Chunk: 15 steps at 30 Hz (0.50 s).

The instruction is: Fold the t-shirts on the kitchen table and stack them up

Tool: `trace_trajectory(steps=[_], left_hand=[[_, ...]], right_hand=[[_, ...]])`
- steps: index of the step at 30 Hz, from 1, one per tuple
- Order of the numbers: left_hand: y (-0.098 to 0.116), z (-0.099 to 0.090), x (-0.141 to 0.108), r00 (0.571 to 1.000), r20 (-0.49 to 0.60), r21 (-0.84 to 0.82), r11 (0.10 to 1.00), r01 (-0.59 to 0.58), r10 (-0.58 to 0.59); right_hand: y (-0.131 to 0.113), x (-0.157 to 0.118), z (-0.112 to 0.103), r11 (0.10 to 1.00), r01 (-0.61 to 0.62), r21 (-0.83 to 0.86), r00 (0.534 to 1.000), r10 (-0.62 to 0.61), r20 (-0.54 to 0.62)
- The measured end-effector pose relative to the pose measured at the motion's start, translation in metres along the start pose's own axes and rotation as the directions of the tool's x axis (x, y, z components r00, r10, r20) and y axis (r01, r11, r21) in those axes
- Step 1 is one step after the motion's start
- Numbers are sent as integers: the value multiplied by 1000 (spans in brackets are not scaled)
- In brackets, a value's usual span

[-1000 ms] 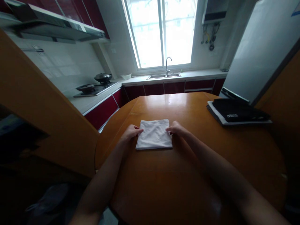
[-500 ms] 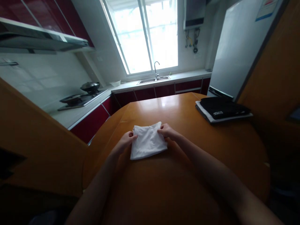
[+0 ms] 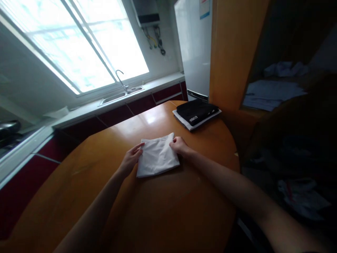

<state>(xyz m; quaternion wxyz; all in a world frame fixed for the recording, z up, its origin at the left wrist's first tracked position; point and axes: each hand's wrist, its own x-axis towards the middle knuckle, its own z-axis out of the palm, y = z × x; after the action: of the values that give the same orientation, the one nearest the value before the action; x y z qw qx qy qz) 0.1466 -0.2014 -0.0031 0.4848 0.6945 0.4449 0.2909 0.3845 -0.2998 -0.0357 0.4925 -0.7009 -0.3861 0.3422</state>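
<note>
A folded white cloth garment point(image 3: 158, 156) lies on the wooden table in front of me, lightly creased, its top edge a little raised at the right corner. My right hand point(image 3: 179, 145) is closed on that upper right edge, pinching the fabric between thumb and fingers. At the upper left edge, my left hand point(image 3: 132, 157) touches the cloth with its index finger stretched out and its thumb apart from it. What its other fingers do is partly hidden.
On the table point(image 3: 200, 196), farther back right, lies a stack of folded clothes with a black garment point(image 3: 196, 110) with white lettering on top. A sink point(image 3: 122, 95) is set in the counter under the window. White cloths point(image 3: 273, 93) sit on a shelf at right.
My view has turned to the right, bringing the shelf of cloths into sight. The fingers of my left hand have straightened and spread at the garment's edge; my right hand keeps its pinch.
</note>
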Motion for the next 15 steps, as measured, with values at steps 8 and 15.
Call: trace_trajectory(steps=[8,15], left_hand=[[13,35,16,995,95,33,999,-31,28],[13,36,27,988,153,-52,998,22,-14]], right_hand=[[-4,-28,-31,961,87,-263,995,-95,-19],[-15,-25,-36,995,31,90,998,-26,-53]])
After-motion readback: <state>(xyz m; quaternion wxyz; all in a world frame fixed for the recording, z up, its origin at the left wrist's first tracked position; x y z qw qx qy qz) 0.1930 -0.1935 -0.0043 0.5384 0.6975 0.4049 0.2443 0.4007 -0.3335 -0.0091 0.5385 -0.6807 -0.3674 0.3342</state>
